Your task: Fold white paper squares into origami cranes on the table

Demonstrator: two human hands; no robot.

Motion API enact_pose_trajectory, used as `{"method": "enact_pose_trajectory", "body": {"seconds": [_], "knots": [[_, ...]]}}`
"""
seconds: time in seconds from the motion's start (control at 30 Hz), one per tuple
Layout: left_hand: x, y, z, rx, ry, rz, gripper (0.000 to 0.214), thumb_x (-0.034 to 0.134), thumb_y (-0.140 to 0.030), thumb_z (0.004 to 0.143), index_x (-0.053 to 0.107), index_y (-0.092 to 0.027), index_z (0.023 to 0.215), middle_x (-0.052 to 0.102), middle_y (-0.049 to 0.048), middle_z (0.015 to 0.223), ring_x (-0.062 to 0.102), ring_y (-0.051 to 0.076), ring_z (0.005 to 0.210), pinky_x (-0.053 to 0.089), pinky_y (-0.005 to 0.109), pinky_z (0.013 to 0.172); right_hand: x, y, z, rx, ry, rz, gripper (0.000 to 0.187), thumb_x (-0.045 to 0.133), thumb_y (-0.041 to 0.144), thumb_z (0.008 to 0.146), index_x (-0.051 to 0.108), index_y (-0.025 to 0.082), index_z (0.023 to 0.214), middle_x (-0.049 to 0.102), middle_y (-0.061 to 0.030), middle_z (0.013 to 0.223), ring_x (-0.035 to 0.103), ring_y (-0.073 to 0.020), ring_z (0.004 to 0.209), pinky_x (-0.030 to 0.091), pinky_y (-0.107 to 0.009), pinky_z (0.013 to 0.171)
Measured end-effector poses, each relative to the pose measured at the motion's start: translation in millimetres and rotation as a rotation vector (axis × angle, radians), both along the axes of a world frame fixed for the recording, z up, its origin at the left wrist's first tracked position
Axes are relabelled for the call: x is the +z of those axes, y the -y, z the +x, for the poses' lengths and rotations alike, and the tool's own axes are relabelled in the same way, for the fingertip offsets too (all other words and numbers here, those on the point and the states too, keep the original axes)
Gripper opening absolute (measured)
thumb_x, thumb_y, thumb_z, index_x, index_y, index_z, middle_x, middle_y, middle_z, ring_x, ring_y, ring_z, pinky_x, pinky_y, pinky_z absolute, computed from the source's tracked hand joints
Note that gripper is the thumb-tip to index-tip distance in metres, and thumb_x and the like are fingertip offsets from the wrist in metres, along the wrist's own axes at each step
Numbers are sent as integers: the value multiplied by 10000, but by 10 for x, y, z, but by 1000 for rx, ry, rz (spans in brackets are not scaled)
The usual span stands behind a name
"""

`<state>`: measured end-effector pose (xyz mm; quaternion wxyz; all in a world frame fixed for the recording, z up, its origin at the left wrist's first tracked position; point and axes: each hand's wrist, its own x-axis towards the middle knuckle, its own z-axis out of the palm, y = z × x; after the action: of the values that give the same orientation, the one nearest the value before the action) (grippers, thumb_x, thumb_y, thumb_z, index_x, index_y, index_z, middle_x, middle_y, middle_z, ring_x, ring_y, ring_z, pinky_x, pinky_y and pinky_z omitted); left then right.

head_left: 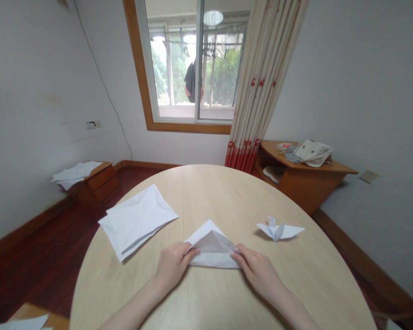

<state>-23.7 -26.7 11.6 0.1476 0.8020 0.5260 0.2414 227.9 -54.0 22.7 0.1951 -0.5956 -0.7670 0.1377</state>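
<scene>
Folded sheet [213,259] at lower centre of frame, resting on the round table [213,188], its white point aimed up the frame. A shaded triangular flap stands partly raised in front of that point; a paler band runs along the near side.

Left hand [174,263]: thumb and fingers pinching the sheet's left corner, thumb on the near face. Right hand [256,266]: same grip mirrored at the right corner. Fingers behind the paper are hidden; cannot tell how they lie.

Step in hand, as I judge it: mid-fold, flap neither flat nor fully opened. Next move seems to call for an even pinch at both corners, the layers lined up, then a firm press along the crease. Uneven pull could skew the point. Count of layers: cannot tell.

Edges and room: bare wood above the point up to the curved far rim, and below the sheet between the forearms. Paper stack [141,217] at left of centre, apart from the left hand, its outer corner at the rim; cannot tell if it overhangs. Folded paper bird [278,231] right of centre, wings spread, apart from the right hand; a rightward sweep up the frame could clip it.
</scene>
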Motion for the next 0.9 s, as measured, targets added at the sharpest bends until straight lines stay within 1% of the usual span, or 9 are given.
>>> {"method": "enact_pose_trajectory", "body": {"seconds": [0.13,0.3,0.4,0.6,0.77,0.9], "knots": [[32,9,6,86,-78,-7,321,478,-369,951,628,-195,727,700,36,737,667,193,730,390,244,608,-107,-26,-4,-42,47,45,315,296,380,970,530,219,834,692,-68,752,667,-241,707,385,-273,582],[85,-11,-2,215,-237,-33,346,491,-493,926,633,-201,808,718,49,783,684,228,770,373,250,585,-155,-51,-46,-102,60,-12,315,280,375,973,513,221,827,681,-54,706,664,-235,693,348,-262,569],[122,-33,2,274,-312,-59,369,473,-533,922,630,-207,848,727,61,833,688,253,812,370,254,575,-173,-64,-70,-128,65,-33,323,275,378,972,512,221,819,681,-52,703,658,-230,689,336,-261,571],[161,-29,16,261,-342,-96,399,415,-543,940,618,-203,888,725,73,831,687,262,823,385,267,599,-230,-93,-73,-145,105,-9,339,263,372,981,519,219,819,687,-48,701,662,-220,678,322,-258,565],[154,-10,32,214,-364,-97,449,395,-589,923,607,-193,928,724,98,851,687,289,821,409,291,610,-237,-98,-77,-177,256,-4,315,287,369,991,530,213,864,703,-57,717,680,-231,675,286,-259,530],[140,-20,34,216,-384,-115,487,403,-624,900,595,-180,962,722,110,832,687,311,809,419,306,607,-190,-88,-98,-180,351,-18,321,273,356,999,537,203,899,710,-74,749,688,-247,710,287,-266,518]]}}
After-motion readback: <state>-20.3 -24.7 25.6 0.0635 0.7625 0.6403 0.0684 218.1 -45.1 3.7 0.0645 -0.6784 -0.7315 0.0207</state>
